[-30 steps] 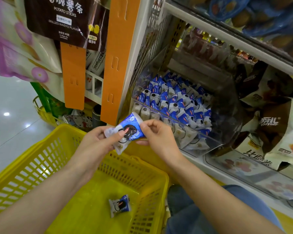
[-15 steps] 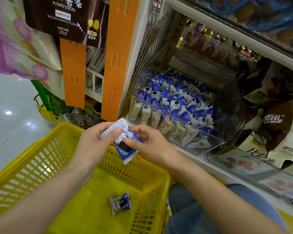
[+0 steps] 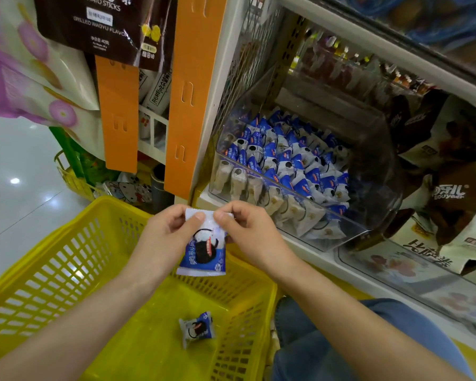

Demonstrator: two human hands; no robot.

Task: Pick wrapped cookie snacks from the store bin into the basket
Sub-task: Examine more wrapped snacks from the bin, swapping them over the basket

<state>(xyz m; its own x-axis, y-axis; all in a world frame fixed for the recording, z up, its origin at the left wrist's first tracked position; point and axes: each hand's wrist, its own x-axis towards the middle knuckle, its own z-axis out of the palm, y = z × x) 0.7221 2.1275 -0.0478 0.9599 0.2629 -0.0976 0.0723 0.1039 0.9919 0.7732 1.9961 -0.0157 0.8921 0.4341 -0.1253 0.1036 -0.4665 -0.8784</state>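
Observation:
A blue-and-white wrapped cookie snack (image 3: 204,250) hangs upright over the far rim of the yellow basket (image 3: 66,270). My left hand (image 3: 165,240) and my right hand (image 3: 254,237) both pinch its top sealed edge between thumb and fingers. Another wrapped cookie snack (image 3: 197,328) lies on the basket floor. The clear store bin (image 3: 341,229) on the shelf to the right holds several rows of the same blue-and-white packs (image 3: 283,160).
An orange shelf upright (image 3: 188,92) stands just beyond my hands. Snack bags (image 3: 451,193) fill the shelf right of the bin. Hanging bags (image 3: 33,64) are at the upper left. Another yellow basket (image 3: 74,180) sits on the shiny floor behind. My jeans-clad knee (image 3: 327,339) is beside the basket.
The held snack has been turned from lying sideways to hanging upright, and both hands now pinch its top edge. The hands dropped slightly toward the basket.

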